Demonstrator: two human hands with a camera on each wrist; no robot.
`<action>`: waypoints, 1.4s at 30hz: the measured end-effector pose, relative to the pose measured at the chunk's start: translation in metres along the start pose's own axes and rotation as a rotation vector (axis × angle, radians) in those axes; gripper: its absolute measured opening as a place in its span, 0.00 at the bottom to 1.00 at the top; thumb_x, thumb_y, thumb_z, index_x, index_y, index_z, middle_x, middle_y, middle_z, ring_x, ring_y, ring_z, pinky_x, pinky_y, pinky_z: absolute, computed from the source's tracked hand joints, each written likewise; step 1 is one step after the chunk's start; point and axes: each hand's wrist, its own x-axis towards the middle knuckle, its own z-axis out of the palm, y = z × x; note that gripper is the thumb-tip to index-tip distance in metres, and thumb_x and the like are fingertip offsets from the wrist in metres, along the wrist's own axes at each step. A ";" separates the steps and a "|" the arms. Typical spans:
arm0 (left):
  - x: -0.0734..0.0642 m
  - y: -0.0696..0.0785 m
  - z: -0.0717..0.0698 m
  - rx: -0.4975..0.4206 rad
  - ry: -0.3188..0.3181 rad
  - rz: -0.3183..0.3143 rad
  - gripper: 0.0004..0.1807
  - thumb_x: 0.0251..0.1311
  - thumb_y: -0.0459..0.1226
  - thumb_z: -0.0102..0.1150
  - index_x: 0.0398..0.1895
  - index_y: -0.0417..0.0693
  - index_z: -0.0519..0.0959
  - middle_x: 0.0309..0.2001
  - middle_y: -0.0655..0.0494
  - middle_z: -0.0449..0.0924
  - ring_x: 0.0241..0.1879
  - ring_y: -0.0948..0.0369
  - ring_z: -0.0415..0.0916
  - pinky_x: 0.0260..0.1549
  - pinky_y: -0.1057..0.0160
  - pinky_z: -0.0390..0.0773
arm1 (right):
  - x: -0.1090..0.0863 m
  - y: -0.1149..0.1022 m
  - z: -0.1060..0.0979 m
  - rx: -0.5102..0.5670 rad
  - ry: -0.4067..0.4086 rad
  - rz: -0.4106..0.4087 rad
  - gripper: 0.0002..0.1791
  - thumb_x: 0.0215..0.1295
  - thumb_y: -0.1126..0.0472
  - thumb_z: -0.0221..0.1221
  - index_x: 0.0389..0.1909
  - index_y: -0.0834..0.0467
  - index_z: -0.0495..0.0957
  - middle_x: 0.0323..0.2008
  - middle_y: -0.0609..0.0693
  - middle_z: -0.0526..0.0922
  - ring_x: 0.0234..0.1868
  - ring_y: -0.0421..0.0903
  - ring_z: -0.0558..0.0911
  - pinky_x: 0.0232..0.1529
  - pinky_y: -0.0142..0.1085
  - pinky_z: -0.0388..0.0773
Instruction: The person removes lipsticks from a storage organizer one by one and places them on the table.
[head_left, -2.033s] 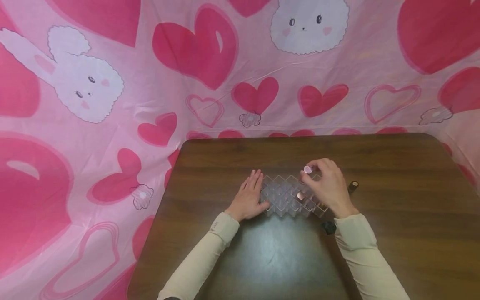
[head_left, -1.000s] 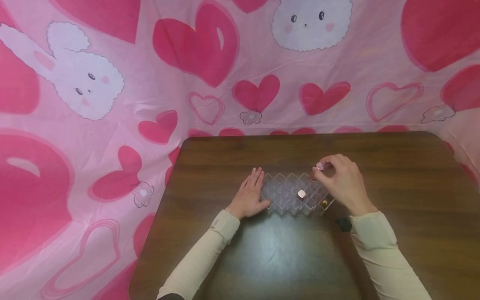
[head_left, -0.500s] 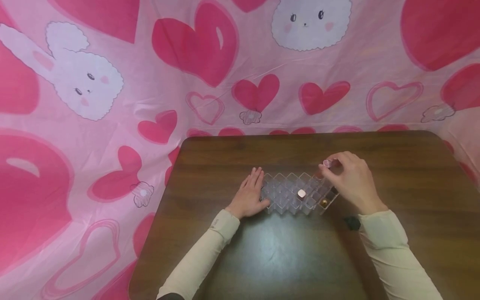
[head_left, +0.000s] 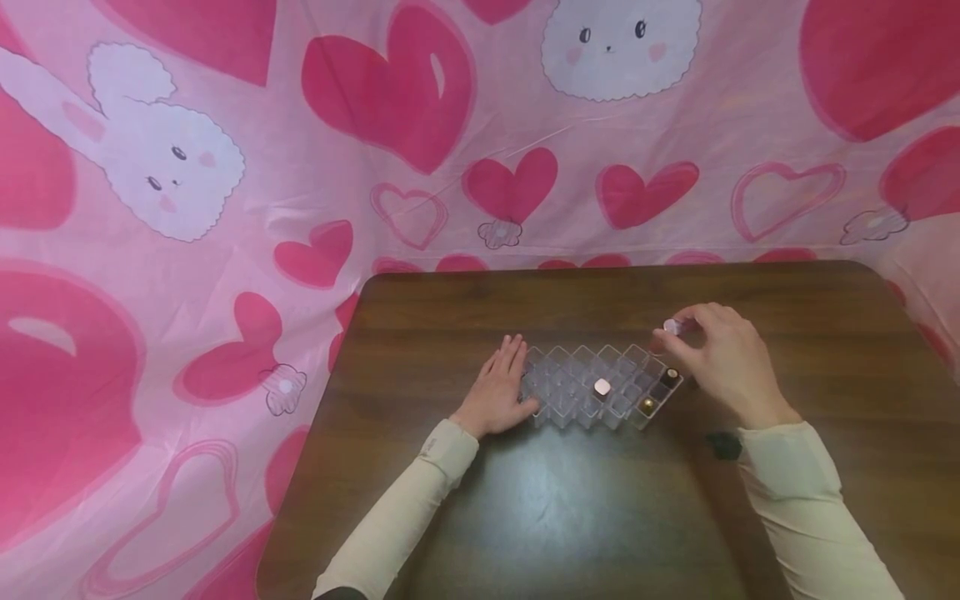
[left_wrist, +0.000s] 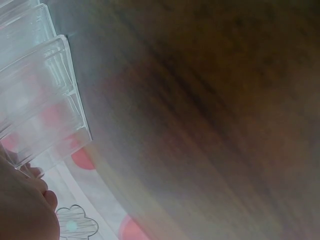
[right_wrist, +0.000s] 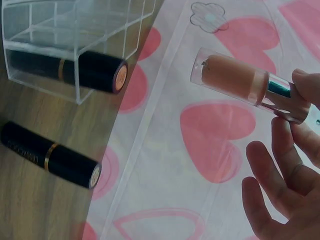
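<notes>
A clear diamond-celled lipstick organizer (head_left: 558, 387) stands mid-table. My left hand (head_left: 495, 396) lies with straight fingers against its left end; the left wrist view shows part of that hand (left_wrist: 27, 205) beside the clear cells (left_wrist: 42, 95). My right hand (head_left: 723, 362) is raised off the organizer's right end. Its thumb and fingers pinch the shiny cap end of a clear lip gloss tube (right_wrist: 230, 77) with nude-pink filling. A black lipstick (right_wrist: 102, 72) sits in an end cell. Another black lipstick (right_wrist: 50, 155) stands on the table outside, hidden by my hand in the head view.
The organizer also holds a rose-gold-topped piece (head_left: 602, 388) and a gold-topped one (head_left: 648, 406). A small dark object (head_left: 723, 446), its kind unclear, lies by my right cuff. The brown wooden table (head_left: 555, 517) meets a pink heart-printed cloth (head_left: 420, 108) at the back and left.
My right hand has moved right with the lip gloss, from over the organizer to beyond its right end, uncovering the cells there. My left hand has stayed in place.
</notes>
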 end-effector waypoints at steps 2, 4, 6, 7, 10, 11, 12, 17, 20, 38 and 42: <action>0.000 0.000 0.000 -0.002 0.000 -0.001 0.50 0.51 0.58 0.44 0.70 0.45 0.37 0.72 0.53 0.31 0.70 0.58 0.26 0.67 0.58 0.41 | -0.001 0.002 -0.002 -0.007 -0.011 0.013 0.21 0.54 0.45 0.58 0.38 0.58 0.73 0.38 0.58 0.77 0.43 0.56 0.71 0.44 0.56 0.66; 0.000 -0.001 0.001 -0.004 0.003 0.000 0.50 0.50 0.58 0.44 0.70 0.45 0.37 0.72 0.53 0.31 0.70 0.58 0.26 0.67 0.58 0.41 | -0.001 0.005 -0.003 -0.018 -0.015 0.032 0.22 0.55 0.44 0.57 0.39 0.58 0.73 0.39 0.59 0.77 0.43 0.57 0.71 0.42 0.55 0.66; 0.000 -0.001 0.002 -0.009 0.007 0.001 0.50 0.50 0.58 0.44 0.70 0.45 0.37 0.72 0.53 0.31 0.70 0.58 0.26 0.67 0.58 0.41 | -0.002 0.008 -0.005 -0.027 -0.026 0.059 0.23 0.56 0.42 0.54 0.40 0.58 0.73 0.39 0.60 0.77 0.43 0.58 0.70 0.41 0.56 0.66; 0.000 -0.001 0.002 -0.012 0.008 0.001 0.50 0.50 0.58 0.44 0.70 0.45 0.38 0.72 0.53 0.31 0.70 0.58 0.26 0.67 0.58 0.41 | -0.003 0.010 -0.006 -0.031 -0.029 0.073 0.23 0.57 0.42 0.53 0.41 0.58 0.73 0.40 0.60 0.77 0.42 0.58 0.71 0.41 0.55 0.66; -0.001 -0.001 0.001 -0.020 0.007 -0.003 0.49 0.50 0.58 0.44 0.70 0.46 0.38 0.72 0.54 0.30 0.70 0.59 0.26 0.67 0.57 0.42 | -0.005 0.015 -0.009 -0.034 -0.049 0.109 0.25 0.57 0.40 0.51 0.43 0.57 0.72 0.40 0.61 0.77 0.42 0.60 0.71 0.39 0.56 0.65; -0.001 -0.001 0.001 -0.024 0.007 -0.003 0.49 0.51 0.58 0.44 0.70 0.46 0.38 0.72 0.53 0.31 0.70 0.59 0.26 0.67 0.57 0.42 | -0.005 0.017 -0.010 -0.030 -0.060 0.120 0.25 0.58 0.39 0.51 0.44 0.57 0.71 0.41 0.62 0.77 0.43 0.61 0.70 0.39 0.56 0.65; -0.001 0.000 0.001 -0.024 0.005 -0.004 0.49 0.50 0.58 0.44 0.70 0.46 0.38 0.72 0.54 0.30 0.70 0.59 0.26 0.67 0.57 0.42 | -0.005 0.019 -0.011 -0.029 -0.063 0.125 0.26 0.58 0.39 0.50 0.44 0.57 0.71 0.41 0.62 0.77 0.43 0.61 0.71 0.39 0.56 0.65; -0.001 -0.001 0.002 -0.027 0.003 -0.004 0.50 0.51 0.58 0.44 0.70 0.46 0.37 0.72 0.54 0.30 0.70 0.59 0.26 0.67 0.57 0.42 | -0.008 0.025 -0.015 -0.017 -0.033 0.129 0.25 0.57 0.40 0.52 0.43 0.57 0.71 0.41 0.62 0.79 0.43 0.62 0.73 0.38 0.55 0.65; -0.001 -0.001 0.002 -0.023 0.002 -0.004 0.50 0.51 0.58 0.45 0.70 0.46 0.36 0.72 0.54 0.30 0.70 0.59 0.26 0.67 0.57 0.42 | -0.009 0.028 -0.018 -0.014 -0.021 0.148 0.25 0.57 0.39 0.51 0.43 0.57 0.71 0.43 0.62 0.79 0.45 0.63 0.73 0.40 0.54 0.64; 0.002 -0.001 0.002 -0.039 -0.005 -0.008 0.50 0.51 0.59 0.44 0.70 0.48 0.35 0.72 0.55 0.27 0.70 0.59 0.25 0.67 0.57 0.42 | -0.013 0.052 -0.036 -0.016 -0.003 0.251 0.29 0.59 0.40 0.49 0.47 0.61 0.69 0.48 0.67 0.76 0.48 0.67 0.68 0.45 0.56 0.59; 0.001 -0.001 0.002 -0.049 -0.005 -0.010 0.49 0.51 0.59 0.45 0.70 0.48 0.36 0.72 0.56 0.28 0.70 0.60 0.24 0.67 0.57 0.42 | -0.015 0.056 -0.039 -0.018 -0.008 0.275 0.29 0.59 0.40 0.48 0.48 0.61 0.69 0.48 0.67 0.76 0.49 0.67 0.67 0.45 0.56 0.58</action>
